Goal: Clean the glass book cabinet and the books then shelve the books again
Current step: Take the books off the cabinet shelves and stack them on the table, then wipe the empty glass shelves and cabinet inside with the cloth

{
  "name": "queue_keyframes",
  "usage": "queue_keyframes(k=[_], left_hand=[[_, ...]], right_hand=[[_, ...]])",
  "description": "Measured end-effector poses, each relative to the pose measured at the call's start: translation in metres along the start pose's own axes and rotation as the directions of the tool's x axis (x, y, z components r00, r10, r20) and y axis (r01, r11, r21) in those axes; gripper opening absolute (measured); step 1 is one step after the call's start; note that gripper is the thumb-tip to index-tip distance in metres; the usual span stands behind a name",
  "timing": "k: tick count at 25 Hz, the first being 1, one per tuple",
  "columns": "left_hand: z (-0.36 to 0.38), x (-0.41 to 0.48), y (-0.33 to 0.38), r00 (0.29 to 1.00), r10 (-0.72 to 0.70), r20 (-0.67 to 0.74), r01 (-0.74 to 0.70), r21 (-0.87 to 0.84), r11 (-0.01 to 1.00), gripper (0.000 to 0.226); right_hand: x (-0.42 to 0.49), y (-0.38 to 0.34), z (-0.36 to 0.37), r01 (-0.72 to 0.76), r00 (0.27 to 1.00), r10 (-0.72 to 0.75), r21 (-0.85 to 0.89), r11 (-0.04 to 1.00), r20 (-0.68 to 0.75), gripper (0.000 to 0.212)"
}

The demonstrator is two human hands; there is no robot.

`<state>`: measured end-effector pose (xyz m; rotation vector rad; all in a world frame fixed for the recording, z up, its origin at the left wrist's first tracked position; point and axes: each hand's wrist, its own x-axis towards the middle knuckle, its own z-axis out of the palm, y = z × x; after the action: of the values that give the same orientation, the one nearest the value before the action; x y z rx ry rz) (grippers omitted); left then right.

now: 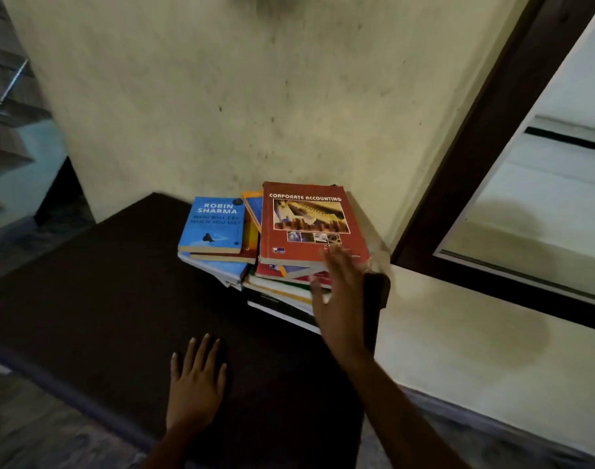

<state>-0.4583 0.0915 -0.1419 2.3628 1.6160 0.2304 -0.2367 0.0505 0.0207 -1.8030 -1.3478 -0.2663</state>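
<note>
Head view, entry 1.

A: Where is the red book [309, 225] placed?

B: It is noted on top of the taller pile [282, 289], at the far right corner of the dark tabletop [103, 282], hard against the wall [221, 96]. Its cover is face up and its long axis runs roughly 12 to 6, the spine edge at 9. A blue book [215, 225] is seen on a lower pile just beside it, at 9 o'clock.

A: How are the hands recorded?

B: The right hand [340, 299] is held over the near right corner of the red book, fingers straight and spread, nothing pinched. Blur is present, so contact with the cover cannot be confirmed. The left hand [196, 380] is laid flat on the tabletop, fingers spread, well apart from both piles.

A: Which bearing governs the next move?

B: From the right hand the red book lies at 11 o'clock, close; from the left hand it lies at 1 o'clock, well apart. The right hand is judged the nearer, and a lift from the 5 o'clock corner is expected to be easiest.

A: And the destination?

B: The glass book cabinet [475, 157] is logged at 3 o'clock of the piles, just beside them.
</note>
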Motion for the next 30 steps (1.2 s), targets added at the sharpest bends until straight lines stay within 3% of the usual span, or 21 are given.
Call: queue_keyframes(k=[2, 5, 7, 11, 14, 16, 20, 23, 27, 30], left_hand=[[0.002, 0.0, -0.002, 1.0, 0.006, -0.021, -0.006, 0.003, 1.0, 0.057], [0.004, 0.002, -0.001, 0.999, 0.008, -0.047, -0.008, 0.0, 1.0, 0.054], [0.007, 0.003, -0.002, 0.998, 0.014, -0.058, -0.014, 0.002, 1.0, 0.056], [0.006, 0.004, -0.001, 1.0, -0.002, -0.031, 0.002, -0.011, 1.0, 0.063], [0.0, 0.003, 0.001, 1.0, 0.012, 0.003, -0.012, 0.01, 1.0, 0.076], [-0.006, 0.004, -0.003, 0.999, 0.036, 0.02, -0.034, -0.093, 0.995, 0.068], [-0.026, -0.01, 0.009, 0.997, 0.072, -0.022, -0.072, -0.549, 0.833, 0.04], [-0.027, -0.039, 0.05, 0.964, 0.265, -0.028, -0.228, -0.605, 0.763, 0.032], [-0.007, -0.077, 0.138, 0.816, 0.562, 0.136, -0.362, -0.638, 0.68, 0.027], [0.017, -0.115, 0.2, 0.644, 0.702, 0.304, -0.38, -0.668, 0.639, 0.033]], right_hand=[[-0.002, 0.0, 0.016, 0.333, 0.94, -0.315, -0.162, 0.929, 0.127, 0.056], [0.032, 0.015, 0.036, 0.538, 0.843, -0.469, -0.383, 0.751, 0.264, 0.056], [0.048, 0.015, 0.049, 0.514, 0.856, -0.426, -0.405, 0.756, 0.292, 0.051], [0.062, -0.004, 0.073, 0.356, 0.915, -0.252, -0.338, 0.871, 0.314, 0.055], [0.071, -0.021, 0.064, 0.314, 0.873, -0.134, -0.33, 0.89, 0.469, 0.069], [0.068, -0.031, 0.044, 0.278, 0.826, -0.092, -0.262, 0.924, 0.556, 0.072], [0.002, -0.025, -0.007, 0.033, 0.815, -0.039, 0.021, 0.999, 0.578, 0.048], [-0.075, 0.012, -0.059, -0.208, 0.77, 0.192, -0.045, 0.977, 0.609, 0.036], [-0.178, 0.081, -0.158, -0.564, 0.583, 0.596, -0.253, 0.786, 0.553, 0.033], [-0.266, 0.115, -0.233, -0.803, 0.398, 0.834, -0.295, 0.518, 0.381, 0.036]])
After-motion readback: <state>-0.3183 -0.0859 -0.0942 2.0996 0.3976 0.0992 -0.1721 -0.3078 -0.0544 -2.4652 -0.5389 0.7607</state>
